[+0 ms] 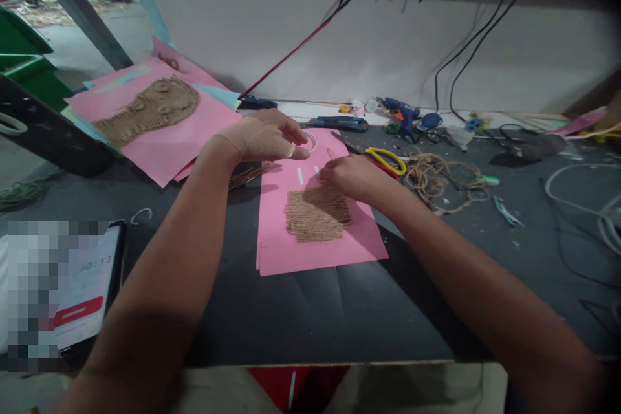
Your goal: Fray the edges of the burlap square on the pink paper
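On pink card [310, 259] | jute twine patch [317, 215] | right hand [352, 178] just above

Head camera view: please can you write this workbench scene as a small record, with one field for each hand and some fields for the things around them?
Left hand: wrapped in a tan bandage, fingers near a small pale ring
Right hand: over a pink paper sheet, just above a jute twine patch
Beside them: second pink sheet bearing a jute shape
Tools: blue hot glue gun, yellow-handled scissors, utility knife
Loose material: tangled jute twine
Surface: dark tabletop
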